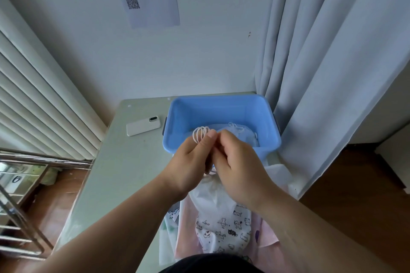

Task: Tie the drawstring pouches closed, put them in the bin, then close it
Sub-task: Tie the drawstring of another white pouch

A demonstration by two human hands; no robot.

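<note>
A white drawstring pouch point(218, 213) printed with small cats hangs in front of me, its neck gathered just under my hands. My left hand point(190, 162) pinches looped white cord point(200, 133) above the pouch. My right hand point(238, 166) is curled against the left and holds the same cord near the neck. Behind them stands the open blue bin point(221, 106), with a tied whitish pouch point(240, 134) lying inside. Other pouches, pink and white point(267, 237), lie on the table under the held one.
A white phone point(143, 126) lies on the grey table point(124, 166) left of the bin. Pale curtains point(321, 62) hang at the right, touching the bin's side. A metal rack point(24, 195) stands at lower left. No lid is visible.
</note>
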